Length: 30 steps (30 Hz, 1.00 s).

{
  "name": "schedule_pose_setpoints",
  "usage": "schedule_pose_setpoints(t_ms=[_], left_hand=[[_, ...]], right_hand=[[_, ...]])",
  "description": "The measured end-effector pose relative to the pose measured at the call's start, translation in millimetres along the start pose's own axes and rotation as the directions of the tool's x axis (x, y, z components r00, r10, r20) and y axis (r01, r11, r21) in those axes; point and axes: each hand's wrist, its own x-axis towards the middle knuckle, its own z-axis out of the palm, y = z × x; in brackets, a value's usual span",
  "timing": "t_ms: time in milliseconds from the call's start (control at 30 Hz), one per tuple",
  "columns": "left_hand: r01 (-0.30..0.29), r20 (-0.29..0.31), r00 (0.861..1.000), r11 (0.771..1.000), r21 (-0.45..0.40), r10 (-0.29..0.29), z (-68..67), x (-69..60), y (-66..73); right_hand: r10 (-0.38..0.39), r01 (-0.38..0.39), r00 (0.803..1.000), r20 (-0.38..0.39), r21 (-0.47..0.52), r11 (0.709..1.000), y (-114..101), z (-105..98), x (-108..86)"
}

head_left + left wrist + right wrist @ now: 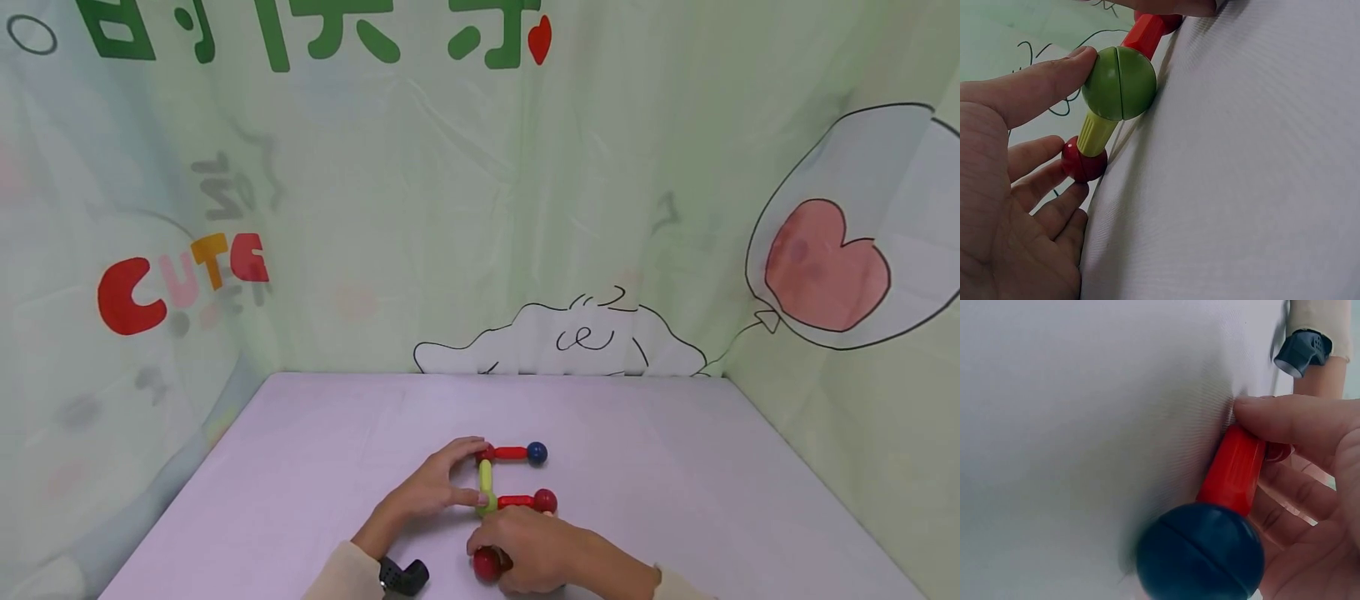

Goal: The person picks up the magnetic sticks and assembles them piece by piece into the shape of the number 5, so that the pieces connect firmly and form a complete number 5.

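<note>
A U-shaped stick-and-ball building toy lies on the table. A yellow-green stick [486, 477] joins a red ball [1084, 160] to a green ball [1119, 84]. From these, one red stick [511, 453] runs to a blue ball [537, 453], another red stick [516, 501] to a red ball [545, 500]. My left hand [429, 485] holds the left side, thumb on the green ball, fingertips against the red one. Just nearer, my right hand [534, 542] grips a separate red stick [1234, 469], with a red ball [487, 564] at one end and a dark blue ball [1200, 553] at the other.
The pale lilac tabletop [337, 433] ends at a printed curtain [360, 208] behind and on both sides. A black camera [403, 577] sits on my left wrist, beside the cream sleeve [345, 573].
</note>
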Motion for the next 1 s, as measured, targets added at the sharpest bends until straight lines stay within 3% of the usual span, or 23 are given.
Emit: schedule_pose_setpoints(t_ms=[633,833,1000], left_hand=[[0.02,0.006,1.0,1.0,0.002,-0.02,-4.0,-2.3,-2.3],[0.014,0.017,1.0,0.997,0.082,-0.015,-3.2,-8.3,-2.8],[0.018,-0.003,1.0,0.984,0.179,-0.018,-6.9,-15.6,6.7]], right_hand=[[-0.024,0.026,0.999,-0.045,0.039,0.999,0.3,2.5,-3.5],[-0.054,0.056,0.996,-0.064,0.033,0.998,3.4,3.0,-8.0],[-0.052,0.054,0.984,-0.171,0.008,0.998,10.8,2.0,-18.5]])
